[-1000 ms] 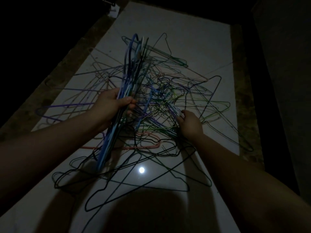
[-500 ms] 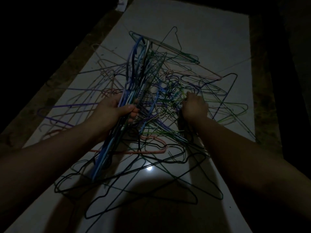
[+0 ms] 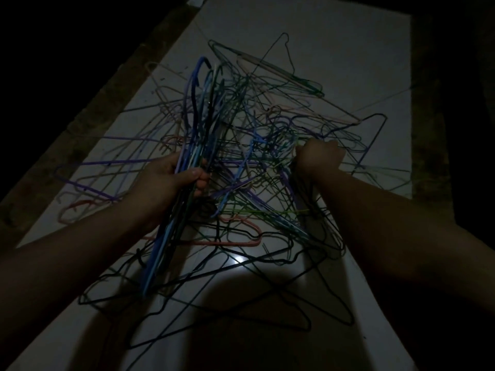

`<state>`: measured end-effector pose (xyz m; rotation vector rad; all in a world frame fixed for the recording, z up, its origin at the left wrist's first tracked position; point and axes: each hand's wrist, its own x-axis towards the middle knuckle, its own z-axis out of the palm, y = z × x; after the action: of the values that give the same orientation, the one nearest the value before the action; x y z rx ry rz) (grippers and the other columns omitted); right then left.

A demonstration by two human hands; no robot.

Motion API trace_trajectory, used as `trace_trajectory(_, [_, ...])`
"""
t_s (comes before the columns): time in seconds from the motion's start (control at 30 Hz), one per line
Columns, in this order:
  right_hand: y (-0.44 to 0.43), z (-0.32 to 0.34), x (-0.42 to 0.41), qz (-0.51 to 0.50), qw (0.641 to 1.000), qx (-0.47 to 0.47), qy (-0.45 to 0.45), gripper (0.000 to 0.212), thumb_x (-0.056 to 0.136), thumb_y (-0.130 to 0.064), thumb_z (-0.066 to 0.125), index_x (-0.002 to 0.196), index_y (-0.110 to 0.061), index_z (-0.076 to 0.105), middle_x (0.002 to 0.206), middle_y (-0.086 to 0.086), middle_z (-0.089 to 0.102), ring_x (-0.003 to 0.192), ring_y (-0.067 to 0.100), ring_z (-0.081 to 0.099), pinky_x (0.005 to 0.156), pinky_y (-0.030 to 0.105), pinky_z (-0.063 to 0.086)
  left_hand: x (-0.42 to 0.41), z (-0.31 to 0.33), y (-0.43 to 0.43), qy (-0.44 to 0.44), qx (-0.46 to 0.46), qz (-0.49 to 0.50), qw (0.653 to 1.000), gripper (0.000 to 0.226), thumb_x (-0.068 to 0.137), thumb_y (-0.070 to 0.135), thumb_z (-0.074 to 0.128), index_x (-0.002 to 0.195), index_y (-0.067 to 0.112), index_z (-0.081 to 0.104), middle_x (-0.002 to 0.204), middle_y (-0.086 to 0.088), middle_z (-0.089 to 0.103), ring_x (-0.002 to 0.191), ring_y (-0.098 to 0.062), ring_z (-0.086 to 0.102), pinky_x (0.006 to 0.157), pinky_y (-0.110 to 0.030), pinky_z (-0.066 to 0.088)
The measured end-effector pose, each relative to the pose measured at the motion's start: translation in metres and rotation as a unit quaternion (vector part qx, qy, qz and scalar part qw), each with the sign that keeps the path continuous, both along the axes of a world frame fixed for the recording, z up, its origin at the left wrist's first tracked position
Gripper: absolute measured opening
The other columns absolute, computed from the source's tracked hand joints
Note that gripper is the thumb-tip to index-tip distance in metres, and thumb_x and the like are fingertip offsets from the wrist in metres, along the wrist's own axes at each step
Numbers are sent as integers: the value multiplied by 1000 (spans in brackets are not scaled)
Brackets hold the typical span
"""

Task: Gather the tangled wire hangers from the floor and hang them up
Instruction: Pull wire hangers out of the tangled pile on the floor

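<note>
Gripping a bundle of blue and purple wire hangers [image 3: 198, 113] in the left hand [image 3: 171, 180]. Clenching the right hand [image 3: 318, 156] around wires inside the tangled hangers [image 3: 257, 145], sprawling over a glossy white floor [image 3: 334, 49], catching one light glint [image 3: 239, 259], lying between mottled brown borders [image 3: 88, 113] amid darkness.

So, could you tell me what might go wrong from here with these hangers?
The right hand grips wires deep in the tangled pile; pulling may drag interlocked hangers along or bend them. The left hand holds a long bundle whose lower ends reach among the black hangers, where they could snag. Dim light makes hooks hard to see.
</note>
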<state>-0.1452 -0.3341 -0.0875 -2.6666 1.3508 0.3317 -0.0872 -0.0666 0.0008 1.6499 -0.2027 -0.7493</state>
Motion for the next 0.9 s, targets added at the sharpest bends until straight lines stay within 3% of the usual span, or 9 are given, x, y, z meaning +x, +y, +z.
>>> trace_trajectory(0.13, [-9, 7, -3, 17, 997, -70, -22, 31, 93, -26, 57, 114, -4, 57, 122, 18, 55, 128, 36, 36, 102, 40, 32, 1, 1, 1, -1, -8, 9, 1000, 19, 93, -4, 44, 93, 7, 59, 65, -3, 59, 50, -7, 56, 49, -18, 48])
trace_trajectory(0.2, [-13, 9, -6, 44, 998, -52, -7, 30, 96, -24, 51, 117, -4, 55, 119, 18, 56, 119, 36, 45, 98, 41, 38, 0, 1, 0, -1, -15, 9, 1000, 21, 93, -4, 44, 91, 9, 59, 65, -3, 58, 50, -7, 56, 49, -18, 48])
trace_trajectory(0.27, [-14, 7, -9, 86, 996, -33, 16, 33, 95, -21, 50, 126, -9, 52, 110, 14, 55, 101, 32, 54, 79, 37, 46, 0, 1, 1, 0, -17, 10, 1000, 21, 93, -4, 44, 91, 10, 60, 61, -1, 60, 50, -8, 56, 49, -18, 48])
trace_trajectory(0.33, [-15, 0, -11, 64, 997, -39, -20, 35, 96, -21, 46, 130, -12, 49, 107, 14, 54, 94, 31, 55, 69, 36, 41, -1, 1, 1, 1, -13, 10, 1000, 20, 93, -4, 44, 91, 9, 59, 60, 1, 60, 50, -8, 55, 49, -18, 48])
trace_trajectory(0.43, [-9, -11, -17, 9, 995, -57, -86, 37, 100, -27, 36, 128, -9, 52, 116, 15, 57, 104, 34, 55, 74, 37, 38, -2, 3, 2, -1, -9, 7, 1000, 20, 93, -4, 44, 89, 10, 58, 58, 2, 61, 50, -7, 56, 49, -18, 48])
trace_trajectory(0.67, [-3, 10, -21, -47, 970, -101, -218, 38, 100, -30, 35, 102, -1, 59, 103, 18, 61, 103, 33, 54, 87, 38, 36, -6, 14, 0, -22, -2, 7, 1000, 21, 94, -2, 43, 81, 9, 55, 67, -7, 54, 46, -5, 54, 46, -17, 47])
trace_trajectory(0.77, [-11, 9, -17, 10, 992, -29, -123, 32, 99, -20, 37, 113, 1, 56, 103, 18, 56, 108, 36, 54, 88, 39, 40, -4, 16, 1, -30, -1, 4, 1000, 17, 93, -2, 46, 85, 8, 56, 65, -6, 56, 47, -6, 55, 46, -16, 46])
trace_trajectory(0.83, [-16, 7, -19, 10, 995, 94, 6, 44, 100, -19, 39, 139, 2, 37, 130, 21, 49, 121, 37, 48, 94, 39, 42, -4, 15, 2, -33, 3, 9, 999, 14, 93, -2, 47, 88, 8, 57, 60, -1, 61, 48, -6, 56, 47, -16, 47])
trace_trajectory(0.9, [-24, 13, -23, 27, 998, 53, 10, 41, 96, -20, 46, 132, -1, 45, 127, 19, 51, 114, 35, 52, 87, 38, 44, -6, 14, 1, -28, 1, 18, 999, 16, 92, -1, 48, 87, 10, 58, 56, 4, 63, 51, -6, 58, 49, -16, 49])
